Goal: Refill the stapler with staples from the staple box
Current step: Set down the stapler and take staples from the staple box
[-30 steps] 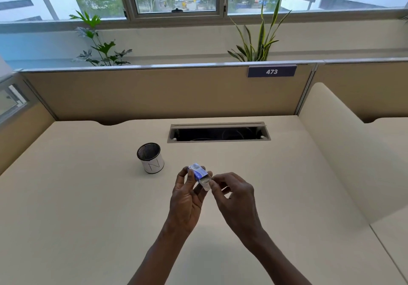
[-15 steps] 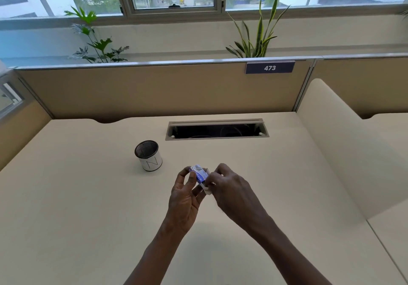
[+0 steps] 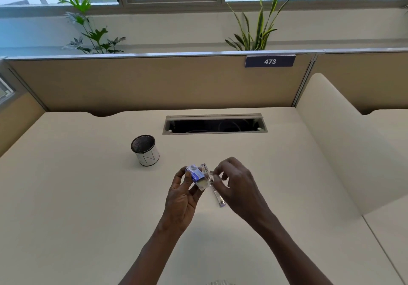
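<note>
I see both hands raised just above the cream tabletop (image 3: 88, 207), close together near its middle. My left hand (image 3: 183, 198) has its fingers curled around a small blue and white staple box (image 3: 195, 174), thumb on the near side, fingers on the far side, so the box sits tilted with its open pale end pointing toward the right hand. My right hand (image 3: 238, 187) is pinched narrow, fingertips drawn together at the mouth of the box, touching something thin and silvery there. A slim metallic strip (image 3: 217, 194) runs down and to the right from that pinch, in front of the right palm; I cannot tell whether it is a staple strip or part of the stapler, and I cannot pick out a separate stapler anywhere on the tabletop. The box and the strip touch or nearly touch at the box's open end, both held clear of the surface.

To the left and farther back stands a mesh pen cup (image 3: 145, 150), upright, white-sleeved with a letter on it, well apart from the hands. Behind the hands a long cable slot (image 3: 215, 124) is cut into the tabletop, its lid open. A tan partition (image 3: 154, 84) rises behind, bearing a dark plate marked 473 (image 3: 270, 61).
</note>
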